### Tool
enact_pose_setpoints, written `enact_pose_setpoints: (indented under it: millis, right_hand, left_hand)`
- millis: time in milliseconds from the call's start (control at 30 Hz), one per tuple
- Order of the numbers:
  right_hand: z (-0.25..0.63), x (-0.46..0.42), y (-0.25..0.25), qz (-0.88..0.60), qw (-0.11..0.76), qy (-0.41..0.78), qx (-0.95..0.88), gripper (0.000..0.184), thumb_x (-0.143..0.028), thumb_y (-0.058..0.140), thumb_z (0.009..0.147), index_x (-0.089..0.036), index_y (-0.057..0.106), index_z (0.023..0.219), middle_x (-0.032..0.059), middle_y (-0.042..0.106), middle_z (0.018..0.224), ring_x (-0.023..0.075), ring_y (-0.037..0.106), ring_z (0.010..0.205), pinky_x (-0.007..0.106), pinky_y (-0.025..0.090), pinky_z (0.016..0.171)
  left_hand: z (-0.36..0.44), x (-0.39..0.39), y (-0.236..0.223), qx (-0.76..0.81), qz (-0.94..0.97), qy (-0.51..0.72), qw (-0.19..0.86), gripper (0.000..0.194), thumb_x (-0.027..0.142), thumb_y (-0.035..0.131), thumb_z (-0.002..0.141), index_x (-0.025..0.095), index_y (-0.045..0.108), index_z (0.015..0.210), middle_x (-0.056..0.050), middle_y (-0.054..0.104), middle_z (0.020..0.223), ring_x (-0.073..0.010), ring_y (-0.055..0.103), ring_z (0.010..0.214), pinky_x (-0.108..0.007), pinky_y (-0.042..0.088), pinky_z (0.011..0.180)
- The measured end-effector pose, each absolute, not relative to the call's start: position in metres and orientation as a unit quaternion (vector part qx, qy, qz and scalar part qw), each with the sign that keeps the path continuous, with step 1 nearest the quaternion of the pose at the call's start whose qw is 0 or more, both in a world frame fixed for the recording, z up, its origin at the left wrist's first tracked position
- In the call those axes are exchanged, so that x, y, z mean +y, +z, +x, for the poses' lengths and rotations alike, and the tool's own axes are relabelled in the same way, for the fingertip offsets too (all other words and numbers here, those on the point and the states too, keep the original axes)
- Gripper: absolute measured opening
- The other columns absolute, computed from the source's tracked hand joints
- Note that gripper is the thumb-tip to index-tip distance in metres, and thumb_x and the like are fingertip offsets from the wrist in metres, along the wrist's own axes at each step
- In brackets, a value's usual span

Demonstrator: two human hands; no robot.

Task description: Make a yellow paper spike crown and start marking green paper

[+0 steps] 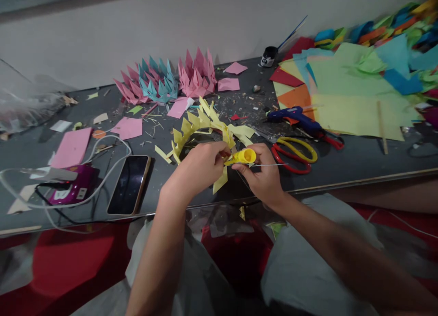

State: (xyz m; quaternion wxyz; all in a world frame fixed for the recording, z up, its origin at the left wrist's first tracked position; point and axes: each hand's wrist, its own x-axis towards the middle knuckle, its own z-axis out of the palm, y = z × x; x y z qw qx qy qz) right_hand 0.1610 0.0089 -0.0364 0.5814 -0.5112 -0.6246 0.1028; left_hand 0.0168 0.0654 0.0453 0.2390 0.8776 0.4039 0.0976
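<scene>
fingers [219, 152] of the left hand [200, 166] are curled and pressed together, pinching a yellow paper ring [205, 129] at its near edge. fingers [243, 169] of the right hand [263, 175] are bent around a small yellow roll [243, 156], gripping it from below; the roll touches the ring at the same near edge. a thin wire or stick projects rightward from the roll; what it is cannot be told.

all positions below are given relative to the yellow paper ring.

the dark table [359, 158] carries the ring on its front half, close to the front edge. coloured paper sheets [356, 101], mostly green, orange and blue, lie in a pile well to the right. a pink paper sheet [71, 148] lies well to the left. two pink paper crowns [197, 76] and a blue paper crown [160, 81] stand behind the ring, near the wall. a phone [129, 184] lies face up to the front left, beside a purple device [70, 190] with white cable. red and yellow scissors [296, 154] lie just to the right. a blue glue gun [297, 118] lies to the right, behind the scissors. a black pot [269, 56] stands at the rear right. paper scraps are scattered behind the ring.
</scene>
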Motion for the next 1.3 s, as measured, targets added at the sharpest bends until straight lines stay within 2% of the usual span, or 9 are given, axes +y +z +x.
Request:
enact_pose_setpoints:
  millis: [367,800,1067,1300]
  right_hand:
    - [0.1623,0.0090,-0.0384,-0.509,0.589,0.102,-0.620,0.024,-0.023,0.065,0.075,-0.023,0.047,0.092,0.0006,0.052,0.086,0.0165,0.052,0.080,0.031,0.045,0.067]
    - [0.1611,0.0080,-0.0364,-0.512,0.581,0.095,-0.625,0.024,-0.021,0.065,0.075,-0.023,0.047,0.091,0.0002,0.052,0.085,0.0153,0.053,0.078,0.029,0.044,0.063]
    - [0.1608,0.0076,-0.0368,-0.517,0.581,0.107,-0.619,0.023,-0.019,0.064,0.074,-0.022,0.048,0.090,-0.0004,0.052,0.085,0.0145,0.052,0.077,0.028,0.043,0.063]
    - [0.1597,0.0076,-0.0383,-0.522,0.592,0.141,-0.598,0.024,-0.022,0.066,0.073,-0.022,0.049,0.090,-0.0008,0.052,0.085,0.0139,0.053,0.075,0.027,0.045,0.063]
  left_hand:
    - [0.0173,0.0646,0.0448,0.390,0.882,0.122,0.234,0.030,0.007,0.037,0.070,0.017,0.063,0.082,-0.002,0.066,0.083,-0.0144,0.056,0.071,-0.024,0.039,0.064]
    - [0.0190,0.0632,0.0451,0.396,0.885,0.108,0.220,0.026,0.007,0.039,0.069,0.018,0.061,0.079,-0.002,0.064,0.080,-0.0144,0.054,0.068,-0.024,0.037,0.060]
    - [0.0182,0.0624,0.0440,0.407,0.878,0.094,0.236,0.030,0.009,0.038,0.072,0.018,0.063,0.085,-0.002,0.066,0.082,-0.0141,0.055,0.067,-0.024,0.039,0.063]
    - [0.0157,0.0617,0.0482,0.410,0.871,0.070,0.261,0.031,0.010,0.038,0.073,0.019,0.061,0.090,-0.002,0.066,0.090,-0.0171,0.058,0.078,-0.025,0.041,0.067]
